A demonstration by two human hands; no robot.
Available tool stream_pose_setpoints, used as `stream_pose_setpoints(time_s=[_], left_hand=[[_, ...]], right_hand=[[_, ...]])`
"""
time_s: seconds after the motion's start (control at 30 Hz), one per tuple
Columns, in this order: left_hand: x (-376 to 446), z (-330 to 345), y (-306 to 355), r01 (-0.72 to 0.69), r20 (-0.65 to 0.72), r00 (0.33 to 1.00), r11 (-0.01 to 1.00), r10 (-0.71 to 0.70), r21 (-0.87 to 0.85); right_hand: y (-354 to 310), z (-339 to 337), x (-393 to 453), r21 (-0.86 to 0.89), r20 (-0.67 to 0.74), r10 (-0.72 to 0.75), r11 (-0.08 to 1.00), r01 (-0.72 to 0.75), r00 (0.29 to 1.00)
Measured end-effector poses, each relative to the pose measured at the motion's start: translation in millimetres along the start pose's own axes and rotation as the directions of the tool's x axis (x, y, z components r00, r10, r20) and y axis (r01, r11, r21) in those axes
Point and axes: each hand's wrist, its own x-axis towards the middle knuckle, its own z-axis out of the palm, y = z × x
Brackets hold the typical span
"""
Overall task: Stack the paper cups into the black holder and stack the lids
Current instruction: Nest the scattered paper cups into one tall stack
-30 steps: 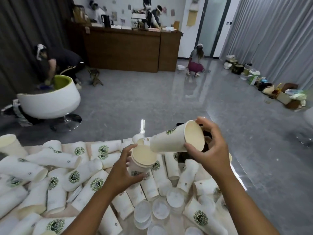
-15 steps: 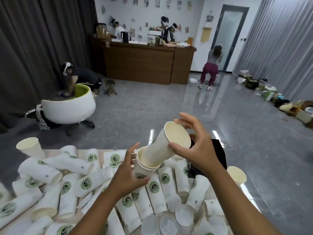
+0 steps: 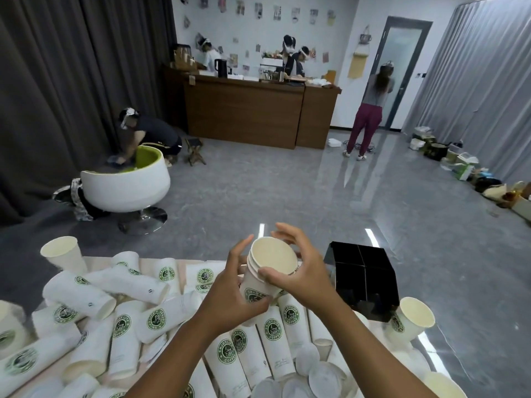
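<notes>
While L hand (image 3: pixel 232 297) & R hand (image 3: pixel 298 277) clasp nested cups (image 3: pixel 267 271), both grips closed.

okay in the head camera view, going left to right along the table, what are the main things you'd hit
Upright paper cup at the far-left corner → pile of fallen logo cups → left hand → nested cup stack held by both hands → right hand → black holder → upright cup beside the holder.
</notes>
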Motion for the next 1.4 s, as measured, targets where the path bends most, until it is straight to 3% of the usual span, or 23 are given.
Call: stream_pose_setpoints(time_s=[0.4,0.57,0.73,0.87,1.1,1.4], left_hand=[[-9.1,14.7,-21.8,0.04,0.09,0.995,0.994,-0.031,-0.101],[-14.0,42.3,-28.3,0.012,0.196,0.98,0.991,0.014,-0.133],[-16.6,81.8,-26.1,0.001,0.304,0.952,0.988,0.045,-0.152],[-15.5,121.6,-19.0,-0.003,0.332,0.942,0.99,0.05,-0.141],[-14.8,193.8,-4.2,0.002,0.364,0.931,0.996,0.032,-0.093],[-26.7,263.7,-5.0,0.011,0.387,0.922,1.0,-0.005,-0.013]], right_hand=[[20.9,6.5,-37.9,-0.008,-0.032,0.151,0.988,-0.151,0.988],[35.2,-34.5,-96.3,-0.046,-0.179,0.244,0.966,-0.255,0.953],[52.9,-87.6,-150.7,-0.067,-0.366,0.323,0.926,-0.371,0.873],[76.2,-131.6,-183.1,-0.103,-0.437,0.359,0.891,-0.442,0.825],[127.8,-198.8,-235.0,-0.217,-0.433,0.441,0.796,-0.565,0.786],[205.2,-226.9,-281.7,-0.281,-0.287,0.546,0.738,-0.614,0.787]])
